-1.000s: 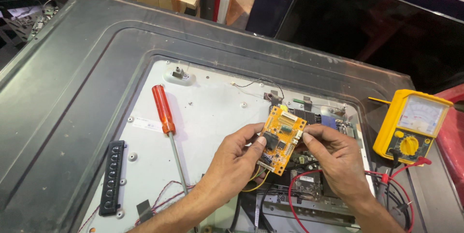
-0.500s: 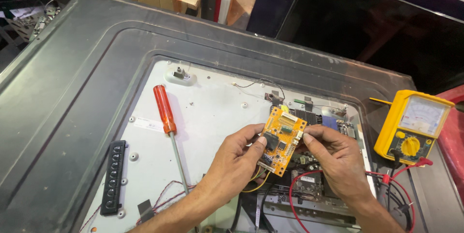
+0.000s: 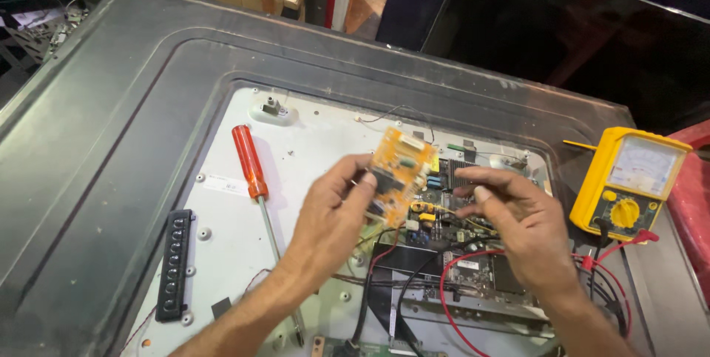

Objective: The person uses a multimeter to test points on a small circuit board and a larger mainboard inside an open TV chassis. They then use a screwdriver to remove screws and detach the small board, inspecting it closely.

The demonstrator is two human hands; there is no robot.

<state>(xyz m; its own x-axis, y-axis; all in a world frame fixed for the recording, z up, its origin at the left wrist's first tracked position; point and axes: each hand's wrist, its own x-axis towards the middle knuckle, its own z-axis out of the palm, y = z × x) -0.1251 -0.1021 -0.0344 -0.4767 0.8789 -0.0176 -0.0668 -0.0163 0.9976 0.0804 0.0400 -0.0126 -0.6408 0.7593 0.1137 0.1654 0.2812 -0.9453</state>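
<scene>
While left hand [image 3: 333, 213] gripping orange circuit board [image 3: 397, 172] edge, right hand [image 3: 518, 227] released alongside, bare white panel [image 3: 325, 142] beyond.

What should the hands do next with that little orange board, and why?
Probably bring the right hand back to steady the orange board. Only the left hand pinches it now, lifted and tilted above the open panel, with the right hand's fingers open beside it.

Small orange circuit board [image 3: 398, 172], tilted, lifted
</scene>
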